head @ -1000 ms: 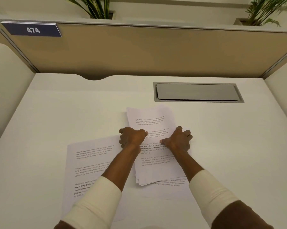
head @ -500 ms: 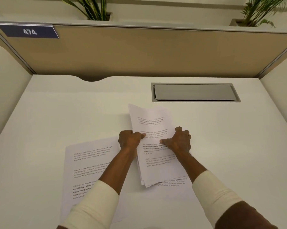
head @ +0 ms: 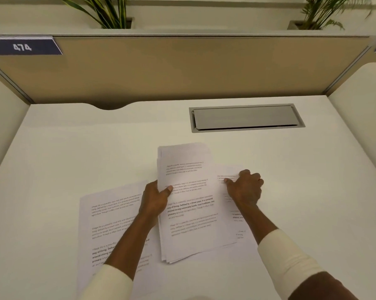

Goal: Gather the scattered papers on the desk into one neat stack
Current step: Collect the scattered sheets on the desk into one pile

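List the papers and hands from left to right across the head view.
The loose sheet lying flat → left hand → paper stack, held by its left edge → right hand, pinching another sheet that shows beside the stack.

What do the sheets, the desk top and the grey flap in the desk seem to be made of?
Stack of sheets, in the left hand, and loose sheet, pinched by the right hand: thin matte white paper, printed; the stack's edges fan out. Desk top: smooth off-white, likely laminate, slight sheen. Grey flap: probably brushed metal or painted plastic; flat, even grey.
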Demonstrator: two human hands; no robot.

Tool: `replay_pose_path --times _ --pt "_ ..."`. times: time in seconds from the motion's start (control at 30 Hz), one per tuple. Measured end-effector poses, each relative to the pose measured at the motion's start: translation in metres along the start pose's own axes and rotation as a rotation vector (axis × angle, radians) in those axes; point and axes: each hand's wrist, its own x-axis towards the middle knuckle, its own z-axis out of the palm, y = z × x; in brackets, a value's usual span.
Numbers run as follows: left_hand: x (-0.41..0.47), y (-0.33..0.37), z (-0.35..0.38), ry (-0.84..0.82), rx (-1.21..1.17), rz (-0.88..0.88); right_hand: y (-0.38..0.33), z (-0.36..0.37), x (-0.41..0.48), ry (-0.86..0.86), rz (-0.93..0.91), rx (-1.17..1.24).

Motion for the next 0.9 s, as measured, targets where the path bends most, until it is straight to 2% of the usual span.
replay_pose_path --times 0.13,0.33,0.47,0.63,0.73,0.8,0.9 --pt "-0.014 -0.023 -0.012 0.042 -0.101 -0.025 -0.002 -0.004 -0.003 -0.05 -0.011 -0.07" --pt "-0.039 -0.05 -0.035 0.068 -0.149 -0.05 0.003 -0.002 -0.008 -0.017 0.019 -0.207" --pt "-0.055 -0.068 -0.052 0.055 -0.13 -0.057 0.001 -0.001 -0.007 -0.062 0.016 -0.145" --pt "-0.071 -0.079 -0.063 0.009 -0.197 -0.078 -0.005 -0.001 -0.001 -0.145 0.079 0.039" --pt "-0.076 -0.082 -0.066 -0.055 -0.294 -0.112 0.005 -0.001 0.0 -0.181 0.041 0.288" --pt "-0.08 -0.082 -0.066 -0.105 -0.331 -0.116 0.017 -0.004 -0.003 -0.259 -0.023 0.538" --pt "-0.085 -0.074 -0.063 -0.189 -0.351 -0.085 0.037 -0.013 -0.006 -0.446 -0.252 0.767"
